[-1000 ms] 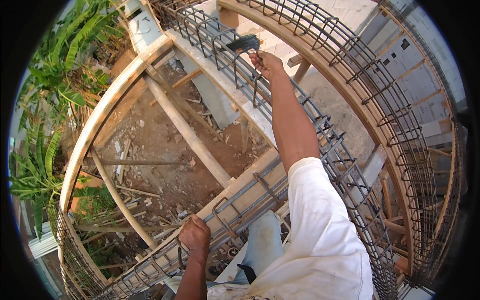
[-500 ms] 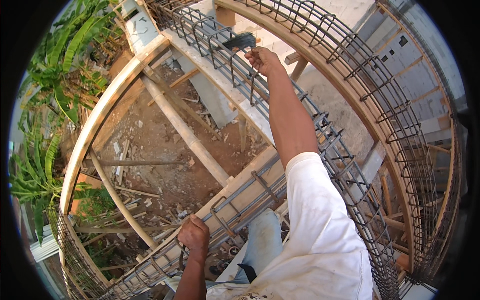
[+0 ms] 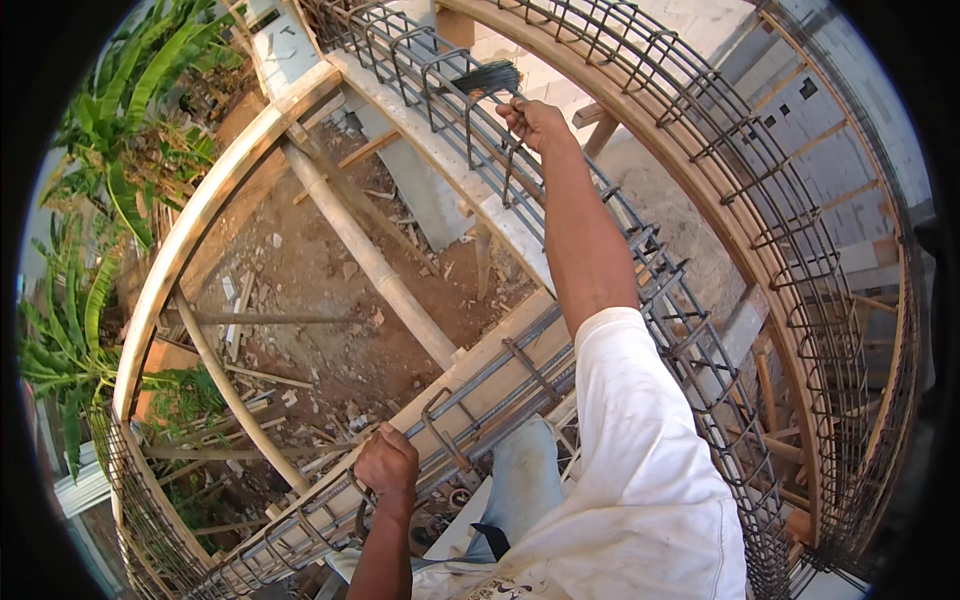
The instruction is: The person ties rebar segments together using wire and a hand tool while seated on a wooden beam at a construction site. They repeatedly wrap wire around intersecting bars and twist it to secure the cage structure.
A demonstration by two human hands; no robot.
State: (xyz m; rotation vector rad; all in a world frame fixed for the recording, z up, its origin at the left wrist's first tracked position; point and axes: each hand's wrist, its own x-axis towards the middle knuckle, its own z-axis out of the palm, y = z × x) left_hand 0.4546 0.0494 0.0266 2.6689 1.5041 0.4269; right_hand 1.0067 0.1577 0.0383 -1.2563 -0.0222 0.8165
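My right arm reaches far ahead over a long rebar cage (image 3: pixel 470 135). Bent and drawn together, the fingers of my right hand (image 3: pixel 535 124) are just beside a bundle of thin dark tie wire (image 3: pixel 488 78); what they pinch is too small to make out. The bundle rests on the cage's bars. Nearer to me, my left hand (image 3: pixel 387 463) is closed in a fist above a second rebar cage (image 3: pixel 480 405). A thin dark curved piece shows just below that fist, but its kind is hidden.
Wooden formwork (image 3: pixel 510 345) runs alongside the near cage. A curved timber beam (image 3: pixel 165 290) and a bamboo pole (image 3: pixel 375 255) span above rubble-strewn ground (image 3: pixel 310 290). To the right stands a curved rebar cage (image 3: pixel 745 150) by a wooden edge. Banana plants (image 3: pixel 130 90) grow at left.
The view has shifted slightly. My right hand has drawn back a little from the wire bundle, with its fingers still bent. My left fist stays nearly where it was.
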